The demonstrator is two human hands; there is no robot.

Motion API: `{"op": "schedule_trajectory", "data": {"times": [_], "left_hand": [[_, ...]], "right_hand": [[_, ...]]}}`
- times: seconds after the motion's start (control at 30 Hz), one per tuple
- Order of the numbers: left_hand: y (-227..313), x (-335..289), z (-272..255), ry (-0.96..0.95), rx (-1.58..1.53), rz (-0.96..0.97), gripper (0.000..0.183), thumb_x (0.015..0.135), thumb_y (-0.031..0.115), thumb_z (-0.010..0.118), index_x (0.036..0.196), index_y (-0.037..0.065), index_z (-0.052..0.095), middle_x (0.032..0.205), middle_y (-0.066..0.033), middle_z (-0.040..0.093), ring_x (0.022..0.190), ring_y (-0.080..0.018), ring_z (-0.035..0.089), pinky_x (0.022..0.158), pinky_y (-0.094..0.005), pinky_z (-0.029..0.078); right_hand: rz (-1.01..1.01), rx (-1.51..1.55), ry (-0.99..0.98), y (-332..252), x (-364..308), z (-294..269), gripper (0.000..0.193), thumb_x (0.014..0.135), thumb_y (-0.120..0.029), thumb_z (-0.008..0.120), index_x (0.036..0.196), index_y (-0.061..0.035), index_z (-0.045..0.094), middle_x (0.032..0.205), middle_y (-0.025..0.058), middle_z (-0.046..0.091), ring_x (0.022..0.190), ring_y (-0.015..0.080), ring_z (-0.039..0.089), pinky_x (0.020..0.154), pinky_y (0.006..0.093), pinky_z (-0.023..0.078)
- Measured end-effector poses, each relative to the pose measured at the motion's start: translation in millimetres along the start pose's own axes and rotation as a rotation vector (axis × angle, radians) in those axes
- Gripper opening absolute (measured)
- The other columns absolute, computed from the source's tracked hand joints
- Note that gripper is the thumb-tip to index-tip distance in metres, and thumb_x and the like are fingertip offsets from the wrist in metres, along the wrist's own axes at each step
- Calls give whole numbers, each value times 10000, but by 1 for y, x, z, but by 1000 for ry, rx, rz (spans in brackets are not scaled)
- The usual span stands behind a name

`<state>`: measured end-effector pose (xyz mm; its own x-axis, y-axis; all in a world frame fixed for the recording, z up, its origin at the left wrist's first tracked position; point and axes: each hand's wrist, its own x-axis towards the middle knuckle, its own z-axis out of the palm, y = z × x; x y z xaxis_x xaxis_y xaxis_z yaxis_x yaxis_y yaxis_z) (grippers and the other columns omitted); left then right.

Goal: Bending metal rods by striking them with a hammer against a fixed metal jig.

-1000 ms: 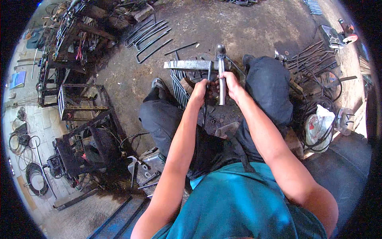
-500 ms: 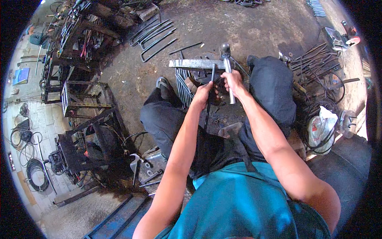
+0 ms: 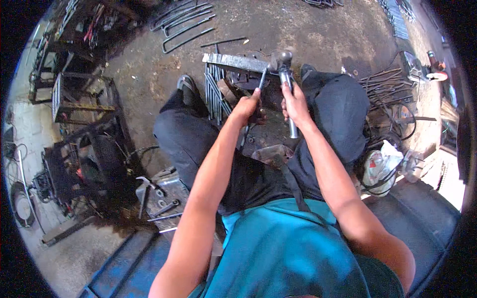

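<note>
My left hand [image 3: 247,108] is closed around a thin metal rod [image 3: 263,78], whose upper end leans at the right part of a thick metal bar [image 3: 233,61]. In my right hand [image 3: 296,104] is a hammer [image 3: 293,130], gripped by its metal handle. The hammer's head [image 3: 284,57] is at the bar's right end, close to the rod's tip; whether it touches cannot be made out. Between my feet, a bundle of straight rods [image 3: 213,92] lies under the bar, beside a rusty brown piece [image 3: 227,92].
Bent U-shaped rods [image 3: 188,38] lie on the floor ahead. Many loose rods [image 3: 385,82] and a white plastic bag [image 3: 381,166] are at my right. To the left stand a metal frame [image 3: 82,107] and a tool-strewn block [image 3: 169,193] with wrenches.
The whole view has shifted, so the surroundings appear farther left and higher. Relative to the bar, the hammer head has come down toward the rod's tip. Both hands keep their grip.
</note>
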<state>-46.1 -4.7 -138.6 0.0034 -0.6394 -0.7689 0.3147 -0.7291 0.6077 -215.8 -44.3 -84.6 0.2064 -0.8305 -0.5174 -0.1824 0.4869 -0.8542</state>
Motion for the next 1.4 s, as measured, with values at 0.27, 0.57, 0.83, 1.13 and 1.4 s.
{"op": "schedule_trajectory", "data": {"times": [0.27, 0.57, 0.83, 1.13, 1.4], "left_hand": [[-10, 16, -19, 229, 614, 8, 942, 866, 728, 346, 1092, -151, 598, 1129, -346, 589, 1184, -425, 527, 997, -431, 399], [24, 7, -42, 275, 996, 213, 927, 805, 777, 438, 820, -123, 658, 844, -361, 626, 880, -438, 655, 786, -483, 513], [48, 17, -71, 276, 1250, 328, 396, 735, 299, 738, 877, -63, 667, 877, -283, 658, 880, -394, 658, 776, -463, 536], [56, 5, -53, 379, 1121, 311, 382, 829, 308, 625, 796, -69, 674, 805, -294, 648, 799, -446, 652, 750, -495, 530], [48, 16, -73, 307, 1072, 309, 497, 874, 403, 593, 740, -70, 661, 795, -308, 631, 802, -446, 640, 751, -501, 515]], "right_hand": [[113, 59, -248, -28, 20, -1, 217, 960, -279, 526, 1016, -82, 456, 780, 59, 527, 588, 154, 563, 417, 368, 543], [376, -124, -281, -48, 55, -17, 241, 810, -173, 677, 825, -84, 453, 608, 16, 471, 459, 131, 470, 425, 301, 424], [235, -234, -202, -57, 45, -15, 351, 867, -190, 690, 665, -127, 411, 495, -23, 413, 369, 95, 386, 350, 278, 311], [-187, -236, -200, -77, 23, 9, 233, 898, -153, 657, 789, -75, 466, 550, -20, 457, 390, 67, 400, 368, 246, 324], [96, -284, -167, -53, 58, 5, 264, 868, -174, 688, 724, -80, 487, 533, -18, 452, 368, 76, 395, 349, 262, 315]]}}
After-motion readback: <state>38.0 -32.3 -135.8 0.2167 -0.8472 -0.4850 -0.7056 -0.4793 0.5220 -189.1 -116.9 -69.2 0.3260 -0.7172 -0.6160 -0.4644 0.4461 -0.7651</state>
